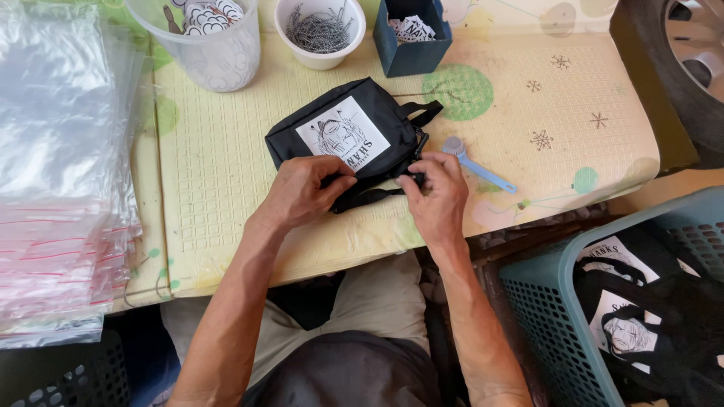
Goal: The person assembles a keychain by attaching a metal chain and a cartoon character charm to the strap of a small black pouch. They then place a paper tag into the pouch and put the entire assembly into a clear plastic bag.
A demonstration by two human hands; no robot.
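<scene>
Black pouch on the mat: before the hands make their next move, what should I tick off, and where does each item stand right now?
1. Black pouch lies flat on the yellow mat, printed panel up: ok.
2. Left hand grips the pouch's near edge: ok.
3. Right hand pinches the black strap at the pouch's corner: ok.
4. Strap free of twists: cannot tell, the fingers cover it.
5. Blue-handled brush lies apart from the pouch, just beyond the right hand: ok.
6. White cup of metal pins stands clear of both hands: ok.
</scene>
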